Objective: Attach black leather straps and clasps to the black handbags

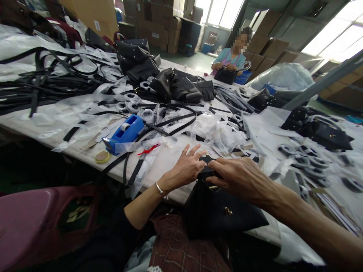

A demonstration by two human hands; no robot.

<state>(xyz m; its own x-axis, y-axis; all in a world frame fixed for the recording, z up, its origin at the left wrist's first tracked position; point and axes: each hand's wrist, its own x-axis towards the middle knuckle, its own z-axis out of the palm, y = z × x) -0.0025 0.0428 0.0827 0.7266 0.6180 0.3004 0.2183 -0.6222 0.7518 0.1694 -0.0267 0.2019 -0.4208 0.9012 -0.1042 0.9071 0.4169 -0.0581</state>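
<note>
A black handbag (224,211) with a small gold clasp lies tilted between my lap and the table's front edge. Its upper end carries a flat black tab (207,160), where both hands meet. My left hand (187,164), with a bracelet at the wrist, pinches the tab's left side near the thumb while other fingers stretch out. From the right, my right hand (238,175) has its fingers curled round the tab, closed on it. The fingertips partly cover the tab. A bit of gold metal shows below the right fingers.
A blue tape dispenser (124,134), a yellow tape roll (102,156) and a red tie (149,149) lie left. Black bags (178,88), straps (70,81) and plastic wrap (215,126) cover the table (176,149). A pink chair (25,223) stands left; a co-worker (231,60) handles a bag opposite.
</note>
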